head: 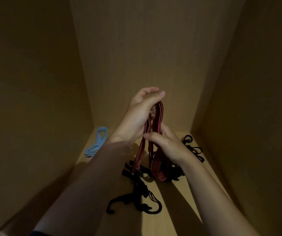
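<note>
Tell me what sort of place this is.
Likely inside a wooden cupboard: plain wood panels on three sides, with a blue band and black hooked cords lying on its shelf.

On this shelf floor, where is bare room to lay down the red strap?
Bare shelf floor shows at the front right, between the black hooked cords and the right wall, partly under the right forearm; a narrower patch lies in front of the blue strap. The middle, under the red strap, is crowded with those cords.
</note>
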The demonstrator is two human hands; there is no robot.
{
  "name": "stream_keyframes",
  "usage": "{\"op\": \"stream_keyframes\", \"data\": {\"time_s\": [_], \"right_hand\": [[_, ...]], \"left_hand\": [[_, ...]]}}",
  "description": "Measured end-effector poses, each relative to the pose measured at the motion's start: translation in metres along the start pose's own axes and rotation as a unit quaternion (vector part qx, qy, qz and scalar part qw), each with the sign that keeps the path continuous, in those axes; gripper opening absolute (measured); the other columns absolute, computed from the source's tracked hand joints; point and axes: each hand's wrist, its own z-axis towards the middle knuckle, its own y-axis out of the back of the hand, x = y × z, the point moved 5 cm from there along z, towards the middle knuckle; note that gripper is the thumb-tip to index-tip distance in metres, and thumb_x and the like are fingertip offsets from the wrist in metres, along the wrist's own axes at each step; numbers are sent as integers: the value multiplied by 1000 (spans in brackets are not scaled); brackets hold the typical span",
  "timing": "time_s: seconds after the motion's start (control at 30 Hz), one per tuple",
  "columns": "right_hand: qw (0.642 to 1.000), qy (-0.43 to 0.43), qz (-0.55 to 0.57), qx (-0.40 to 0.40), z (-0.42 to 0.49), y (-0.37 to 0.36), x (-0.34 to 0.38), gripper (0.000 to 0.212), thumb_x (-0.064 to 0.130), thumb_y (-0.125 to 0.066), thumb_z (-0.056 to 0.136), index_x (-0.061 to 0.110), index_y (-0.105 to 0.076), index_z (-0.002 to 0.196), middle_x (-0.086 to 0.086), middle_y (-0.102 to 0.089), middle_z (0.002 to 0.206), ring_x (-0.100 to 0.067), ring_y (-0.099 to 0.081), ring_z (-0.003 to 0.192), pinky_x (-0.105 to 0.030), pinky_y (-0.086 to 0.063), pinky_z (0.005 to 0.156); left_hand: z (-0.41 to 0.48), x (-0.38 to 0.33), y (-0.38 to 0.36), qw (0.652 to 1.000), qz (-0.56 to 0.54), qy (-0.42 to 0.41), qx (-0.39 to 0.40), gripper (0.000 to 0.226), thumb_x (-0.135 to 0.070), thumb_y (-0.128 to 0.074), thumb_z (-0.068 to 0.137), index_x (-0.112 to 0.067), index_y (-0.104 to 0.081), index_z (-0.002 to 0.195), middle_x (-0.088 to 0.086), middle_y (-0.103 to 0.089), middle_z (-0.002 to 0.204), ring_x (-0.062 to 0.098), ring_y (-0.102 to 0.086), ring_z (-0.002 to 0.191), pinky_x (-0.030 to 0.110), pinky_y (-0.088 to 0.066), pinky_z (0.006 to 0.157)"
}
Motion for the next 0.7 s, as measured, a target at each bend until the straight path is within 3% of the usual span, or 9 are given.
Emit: {"op": "stream_keyframes", "data": {"time_s": [0.1, 0.17, 0.27, 0.37, 0.47, 0.53, 0.63, 0.7], "right_hand": [[1000, -6, -22, -10, 2, -1, -1, 15, 5, -60, 83, 16, -51, 82, 13, -51, 62, -1, -53, 59, -15, -43, 59], [999, -20, -30, -21, 0, 0, -6, 23, 9, -62, 83, 25, -49, 71, 11, -45, 56, -1, -48, 54, -14, -41, 56], [996, -83, 8, -42, -4, 2, -19, 22, 15, -57, 87, 17, -46, 68, 3, -42, 63, -11, -45, 60, -25, -39, 62], [984, -133, 113, -38, -8, 1, -31, 12, 14, -52, 89, 11, -54, 78, -3, -57, 72, -15, -56, 69, -28, -44, 73], [962, -143, 232, 7, -11, -6, -38, 17, 15, -52, 88, 10, -58, 72, -3, -62, 65, -14, -60, 57, -28, -50, 69], [941, -155, 299, 22, -12, -8, -45, 17, 20, -54, 81, 12, -58, 66, -1, -59, 58, -13, -56, 50, -28, -51, 62], [931, -186, 310, 54, -15, -14, -51, 15, 21, -55, 80, 13, -59, 67, 1, -56, 56, -12, -53, 48, -26, -52, 56], [936, -221, 267, 64, -16, -20, -56, 9, 16, -54, 85, 11, -59, 79, -2, -56, 60, -13, -54, 50, -26, -52, 54]], "left_hand": [[2, 6, -3, 999, 2, 27, 38, 10, -13, -56, 88, -16, -57, 96, -8, -53, 58, 1, -48, 52, 11, -42, 47], [4, 10, -5, 997, 13, 40, 71, 13, -9, -54, 88, -17, -57, 98, -3, -53, 73, 4, -51, 64, 12, -45, 56], [7, 12, -8, 995, -11, 42, 95, 21, 0, -48, 88, -16, -56, 98, 1, -55, 78, 6, -52, 69, 15, -47, 62], [10, 18, -4, 993, -6, 60, 103, 23, 1, -47, 88, -17, -54, 101, 4, -60, 86, 10, -56, 76, 22, -48, 73], [12, 30, 13, 984, 161, 48, 56, 17, -16, -52, 91, -20, -53, 107, -2, -63, 91, 11, -58, 84, 23, -46, 70], [12, 40, 33, 965, 259, 37, -2, 28, -35, -56, 88, -21, -53, 112, -7, -60, 95, 7, -56, 87, 22, -42, 69], [0, 76, 46, 957, 199, 195, 77, 42, -55, -58, 74, -23, -64, 100, -6, -65, 101, 12, -59, 98, 28, -47, 84], [-9, 95, 45, 942, 160, 256, 150, 36, -51, -63, 73, -19, -70, 88, -3, -71, 96, 15, -64, 95, 28, -48, 86]]}}
